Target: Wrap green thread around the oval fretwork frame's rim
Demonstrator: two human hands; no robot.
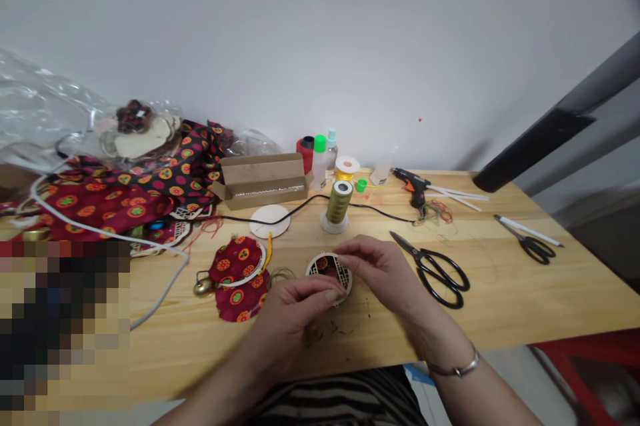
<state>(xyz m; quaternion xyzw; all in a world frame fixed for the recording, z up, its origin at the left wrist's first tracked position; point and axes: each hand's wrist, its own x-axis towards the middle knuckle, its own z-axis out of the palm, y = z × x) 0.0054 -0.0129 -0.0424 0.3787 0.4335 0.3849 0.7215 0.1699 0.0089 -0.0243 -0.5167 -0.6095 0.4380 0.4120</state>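
Between my two hands is a small round openwork frame (315,266), pale at the rim, with dark patterned fabric showing inside its lattice. My left hand (295,309) pinches its lower edge between thumb and fingers. At its upper right edge, my right hand (376,269) grips it with closed fingertips. To the left lie round pieces of red flowered fabric (240,299), one edged with a white ring, and a brass bell (203,287) beside them. A spool of olive thread (340,203) stands just beyond my hands.
Black-handled scissors (440,276) lie right of my hands, with smaller scissors (535,249) farther right. A glue gun (413,186) and its black cord lie behind. A cardboard box (265,179), bottles (319,166) and heaped flowered fabric (115,196) line the wall side.
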